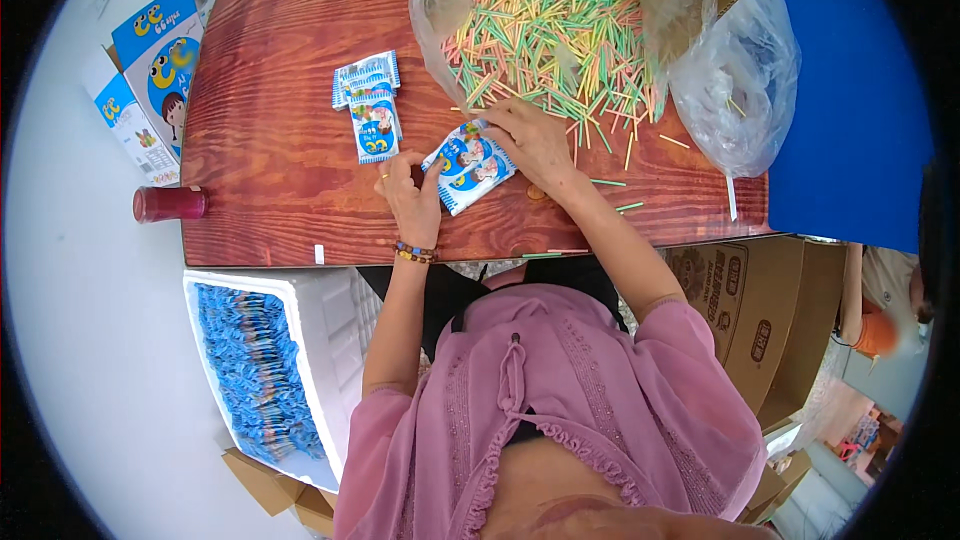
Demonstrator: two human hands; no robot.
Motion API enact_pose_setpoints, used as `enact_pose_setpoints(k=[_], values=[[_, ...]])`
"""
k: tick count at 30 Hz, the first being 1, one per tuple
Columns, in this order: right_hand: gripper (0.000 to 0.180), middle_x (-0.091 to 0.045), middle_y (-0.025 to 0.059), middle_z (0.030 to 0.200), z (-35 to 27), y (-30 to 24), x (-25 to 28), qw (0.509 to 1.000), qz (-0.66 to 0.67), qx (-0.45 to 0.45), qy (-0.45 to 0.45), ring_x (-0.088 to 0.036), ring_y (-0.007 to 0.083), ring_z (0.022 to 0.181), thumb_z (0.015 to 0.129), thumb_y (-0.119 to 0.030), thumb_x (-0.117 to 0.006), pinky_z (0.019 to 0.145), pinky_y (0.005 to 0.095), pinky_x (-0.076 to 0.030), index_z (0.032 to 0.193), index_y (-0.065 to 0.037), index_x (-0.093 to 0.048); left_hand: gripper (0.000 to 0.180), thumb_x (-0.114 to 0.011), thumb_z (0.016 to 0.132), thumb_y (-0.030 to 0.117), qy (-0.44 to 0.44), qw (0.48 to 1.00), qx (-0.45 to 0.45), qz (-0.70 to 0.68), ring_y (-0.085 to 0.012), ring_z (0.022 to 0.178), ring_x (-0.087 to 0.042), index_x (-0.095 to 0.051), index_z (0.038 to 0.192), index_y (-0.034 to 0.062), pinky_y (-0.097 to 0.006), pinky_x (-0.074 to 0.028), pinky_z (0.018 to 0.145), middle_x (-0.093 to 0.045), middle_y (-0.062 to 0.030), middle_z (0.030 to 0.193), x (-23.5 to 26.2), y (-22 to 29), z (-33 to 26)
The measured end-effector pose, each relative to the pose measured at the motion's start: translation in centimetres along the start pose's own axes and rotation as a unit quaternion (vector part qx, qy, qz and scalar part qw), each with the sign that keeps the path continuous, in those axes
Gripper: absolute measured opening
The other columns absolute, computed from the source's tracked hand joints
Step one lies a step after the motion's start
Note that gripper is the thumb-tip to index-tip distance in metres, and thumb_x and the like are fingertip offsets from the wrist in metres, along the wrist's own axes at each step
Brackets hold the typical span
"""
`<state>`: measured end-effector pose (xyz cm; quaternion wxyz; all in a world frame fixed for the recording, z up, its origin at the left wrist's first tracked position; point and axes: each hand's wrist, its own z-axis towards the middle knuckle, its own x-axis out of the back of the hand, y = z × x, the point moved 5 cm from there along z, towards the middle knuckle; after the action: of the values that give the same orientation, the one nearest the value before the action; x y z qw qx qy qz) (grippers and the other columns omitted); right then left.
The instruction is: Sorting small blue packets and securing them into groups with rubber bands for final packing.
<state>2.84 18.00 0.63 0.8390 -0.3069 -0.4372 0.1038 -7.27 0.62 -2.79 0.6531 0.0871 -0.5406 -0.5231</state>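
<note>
Two blue-and-white candy packets (468,168), overlapping side by side, are between my hands above the wooden table. My left hand (412,198), with a beaded bracelet at its wrist, pinches their left edge between thumb and fingers. My right hand (532,142) has its fingers closed on their upper right side; its fingertips are partly hidden. Just beyond my left hand lies a small overlapping row of similar packets (375,127). Past my right hand spreads a large heap of thin pink, yellow and green candy sticks (560,30) in an opened clear plastic bag (432,0).
A dark red jar (170,204) stands at the table's left edge, near a printed blue-and-white box (160,65). Below left, a white foam box (330,340) holds many blue packets. A brown carton (750,310) sits below right. Another person (878,330) is at far right.
</note>
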Motion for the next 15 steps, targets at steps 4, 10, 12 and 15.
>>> enact_pose_setpoints(k=[4, 10, 12, 15], values=[[0.013, -0.062, 0.0043, 0.088, 0.6, 0.3, -0.2, 0.995, 0.060, 0.069, 0.037, -0.062, 0.0206, 0.082, 0.084, -0.012, -0.064, 0.068, 0.0304, -0.048, 0.095, -0.006, -0.068, 0.024, -0.076, 0.073, 0.008, 0.010, 0.999, -0.050, -0.015, -0.0254, 0.096, -0.053, -0.061, 0.090, 0.0018, -0.038, -0.040, 0.081, -0.061, -0.0093, 0.091, 0.5, 0.5, 0.4], [0.010, -0.063, 0.0002, 0.087, 0.2, 1.2, -0.6, 0.934, 0.307, -0.125, -0.131, -0.058, 0.0078, 0.080, 0.088, -0.009, -0.062, 0.069, 0.0251, -0.046, 0.095, -0.002, -0.066, 0.015, -0.071, 0.081, 0.006, -0.035, 0.957, 0.099, -0.270, -0.0156, 0.086, -0.058, -0.063, 0.092, 0.0026, -0.031, -0.046, 0.075, -0.065, -0.0045, 0.091, 1.5, 1.6, 1.1], [0.010, -0.063, -0.0009, 0.087, -0.2, 0.5, -0.3, 0.921, 0.326, -0.151, -0.148, -0.056, 0.0048, 0.079, 0.089, -0.009, -0.062, 0.069, 0.0232, -0.046, 0.095, -0.001, -0.065, 0.011, -0.070, 0.084, 0.005, -0.098, 0.880, 0.190, -0.424, -0.0100, 0.081, -0.060, -0.064, 0.091, 0.0006, -0.026, -0.048, 0.069, -0.067, -0.0025, 0.088, 0.7, 2.2, 0.9], [0.010, -0.064, -0.0005, 0.088, -0.3, -0.4, -0.3, 0.863, 0.451, -0.195, -0.119, -0.056, 0.0038, 0.077, 0.089, -0.008, -0.062, 0.069, 0.0206, -0.045, 0.094, -0.001, -0.065, 0.008, -0.066, 0.087, 0.003, -0.083, 0.873, 0.219, -0.427, -0.0031, 0.073, -0.058, -0.065, 0.092, -0.0026, -0.019, -0.048, 0.064, -0.067, -0.0012, 0.085, 0.9, 3.3, 0.8]])
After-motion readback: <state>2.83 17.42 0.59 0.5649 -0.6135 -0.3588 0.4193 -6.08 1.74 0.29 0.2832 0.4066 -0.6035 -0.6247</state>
